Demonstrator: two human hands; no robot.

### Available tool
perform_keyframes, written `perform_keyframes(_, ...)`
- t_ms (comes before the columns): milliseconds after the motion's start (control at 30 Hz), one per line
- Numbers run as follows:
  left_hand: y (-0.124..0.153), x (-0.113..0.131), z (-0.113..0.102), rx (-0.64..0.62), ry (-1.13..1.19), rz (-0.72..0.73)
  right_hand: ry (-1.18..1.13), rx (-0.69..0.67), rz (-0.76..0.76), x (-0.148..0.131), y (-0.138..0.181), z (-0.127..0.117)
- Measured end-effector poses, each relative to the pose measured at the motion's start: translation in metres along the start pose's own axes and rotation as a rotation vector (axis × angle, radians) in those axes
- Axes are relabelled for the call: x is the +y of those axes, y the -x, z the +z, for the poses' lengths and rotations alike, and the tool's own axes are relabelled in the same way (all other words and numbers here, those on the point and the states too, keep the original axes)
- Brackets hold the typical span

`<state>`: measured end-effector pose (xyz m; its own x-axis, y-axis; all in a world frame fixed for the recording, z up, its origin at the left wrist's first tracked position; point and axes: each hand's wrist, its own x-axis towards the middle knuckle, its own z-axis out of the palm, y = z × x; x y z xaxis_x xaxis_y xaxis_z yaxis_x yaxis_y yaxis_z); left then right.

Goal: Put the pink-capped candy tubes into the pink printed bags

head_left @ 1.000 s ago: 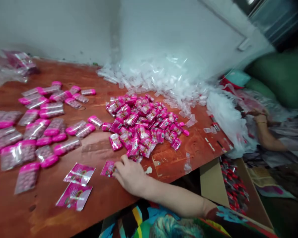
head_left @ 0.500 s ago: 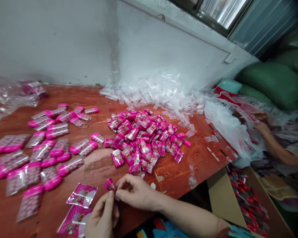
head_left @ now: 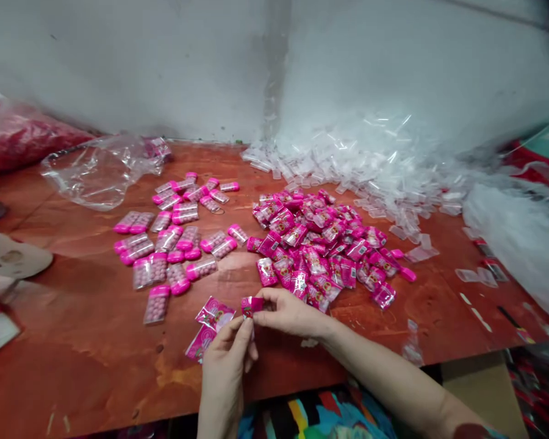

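Note:
Between my two hands is a small pink printed wrapper (head_left: 251,305), pinched at its lower edge by my left hand (head_left: 229,353). The fingers of my right hand (head_left: 286,314) are closed on its right side; whether anything is inside it I cannot tell. Flat pink printed wrappers (head_left: 215,313) lie on the table just left of my hands. Behind my right hand rises a heap of pink wrapped packs (head_left: 311,244). Farther left lie many clear containers (head_left: 157,305) with pink caps and pink balls inside.
Clear plastic pieces (head_left: 361,158) are heaped along the wall. A clear bag (head_left: 96,171) lies at the back left, beside a bag of red material (head_left: 32,137). White plastic sheeting (head_left: 512,225) covers the right side. A cardboard box (head_left: 482,384) stands below the table's front edge.
The view has swung left, so the table's left side shows and the other person's arm is out of sight. Both hands stay together at the wrapper, which now appears wider and more upright.

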<state>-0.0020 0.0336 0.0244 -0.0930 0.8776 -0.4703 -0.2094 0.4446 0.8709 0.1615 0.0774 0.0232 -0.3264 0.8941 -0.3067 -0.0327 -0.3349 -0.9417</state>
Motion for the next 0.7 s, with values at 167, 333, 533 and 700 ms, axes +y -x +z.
perform_keyframes(167, -0.011, 0.001, -0.017, 0.151, -0.197, 0.304, 0.606, -0.338, -0.272, -0.039, -0.045, -0.022)
perform_keyframes(333, -0.006, -0.004, -0.019, 0.123, -0.037, -0.004, 1.387, 0.224, -0.178, -0.075, -0.126, -0.028)
perform_keyframes(533, 0.016, -0.007, -0.001, 0.078, 0.190, -0.132, 1.525, 0.283, -0.073, -0.063, -0.175, -0.022)
perform_keyframes(700, 0.024, -0.003, 0.001, 0.035, 0.215, -0.180, 1.588, 0.254, -0.120, -0.061, -0.173, -0.020)
